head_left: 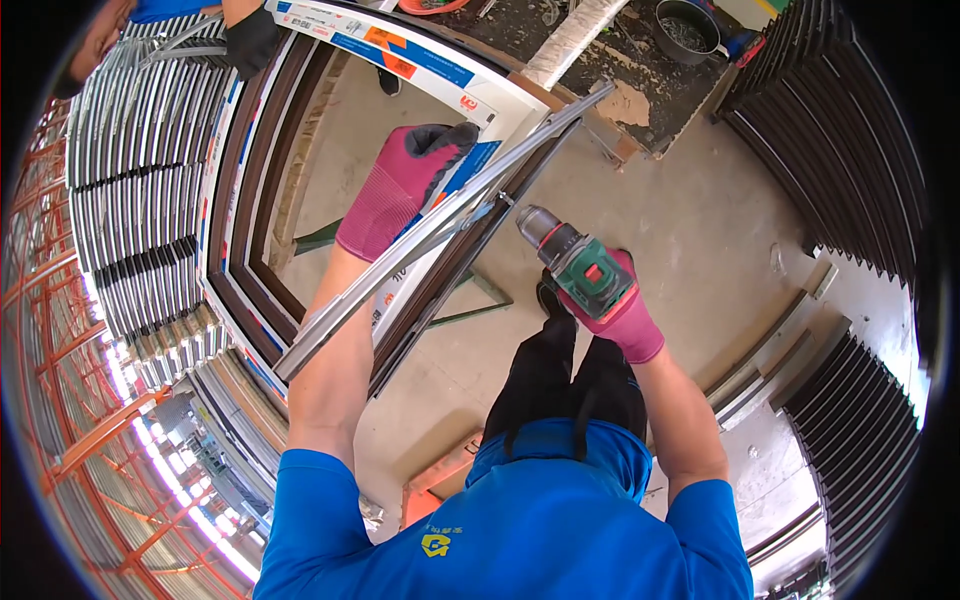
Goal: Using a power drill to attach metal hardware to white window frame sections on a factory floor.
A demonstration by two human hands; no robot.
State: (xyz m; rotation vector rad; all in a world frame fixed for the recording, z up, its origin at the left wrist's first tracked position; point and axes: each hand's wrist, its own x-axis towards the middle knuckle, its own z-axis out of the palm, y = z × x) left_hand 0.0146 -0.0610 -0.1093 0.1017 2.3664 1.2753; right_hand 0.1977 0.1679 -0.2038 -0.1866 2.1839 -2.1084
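Observation:
My right hand [625, 320], in a pink glove, is wrapped round a green and black cordless drill [590, 280]. The drill's chuck points up and left toward the near side of a large window frame [395, 300], just apart from it. Along that side lies a long silver metal strip [400, 250], slanting across my left forearm. Over the frame's opening, beside its film-covered side, is my left hand [400, 185] in a pink glove with dark fingertips. Its fingers are curled in, and anything in them is hidden.
Stacks of metal profiles [140, 220] stand left, beside orange racking [60, 400]. Dark profiles [830, 130] are piled at right. A worn bench [640, 100] at the top holds a black bowl [687, 30]. Another person's black-gloved hand [250, 45] touches the frame's far left corner.

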